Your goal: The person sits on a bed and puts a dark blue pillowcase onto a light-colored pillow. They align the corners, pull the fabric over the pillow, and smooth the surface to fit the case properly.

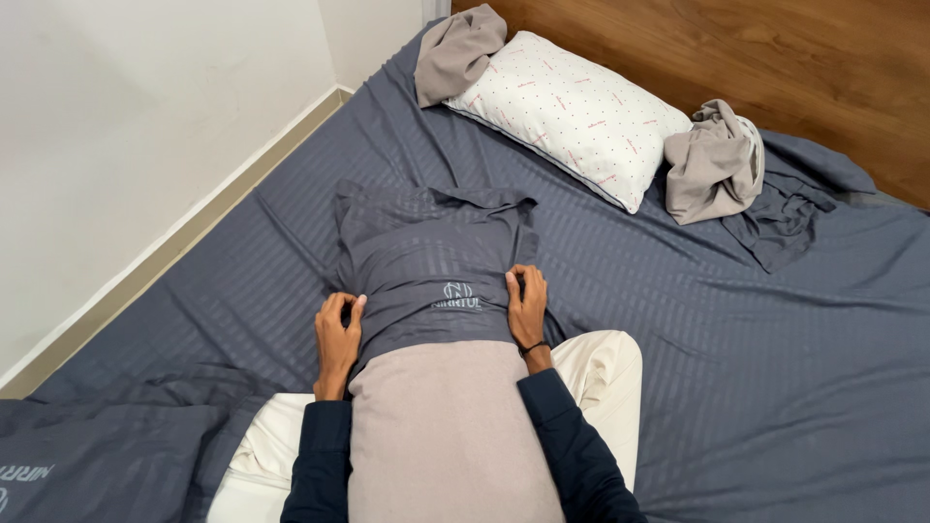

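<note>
Grey, soft pillowcase (426,266) is lying half-drawn over the taupe pillow (446,436) on the person's lap; left hand (337,339) and right hand (526,310) are pinching its limp, light hem edges.

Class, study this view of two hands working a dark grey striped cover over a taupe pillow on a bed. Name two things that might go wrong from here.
1. The striped cover is bunched and loose at its far end, so the taupe pillow may sit crooked or leave its corners unfilled.
2. The left hand and right hand pinch only the cover's side edges, so the fabric could slip or go on unevenly.
</note>
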